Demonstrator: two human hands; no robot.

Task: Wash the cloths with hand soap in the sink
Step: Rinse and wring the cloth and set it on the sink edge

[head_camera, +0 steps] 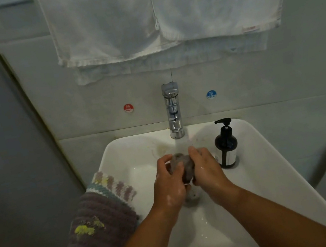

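Item: fingers (pixel 164 159) of the left hand (pixel 168 184), curled over the near-left side of a balled grey cloth (pixel 183 164), thumb pressed across its front. The right hand (pixel 207 172) wraps the cloth's other side, fingertips over its top. Both hands are wet and glossy, and the cloth is squeezed between them above the middle of the sink (pixel 289 188). Step, as judged: scrubbing or wringing the first cloth; lather is not clearly visible. At 12 o'clock from the hands is a chrome tap (pixel 173 110); whether water runs cannot be told. At 2 o'clock a dark pump soap bottle (pixel 226 147) stands on the basin ledge, near the right hand. At 8 o'clock a purple ribbed cloth (pixel 102 227) with a yellow stain is draped over the rim, and a striped cloth (pixel 113 185) lies under its far edge; both look unwashed. Next move probably calls for a rinse, setting this cloth aside, then lifting a stained one and pumping soap. White towels (pixel 159 10) hang beyond at 12 o'clock.
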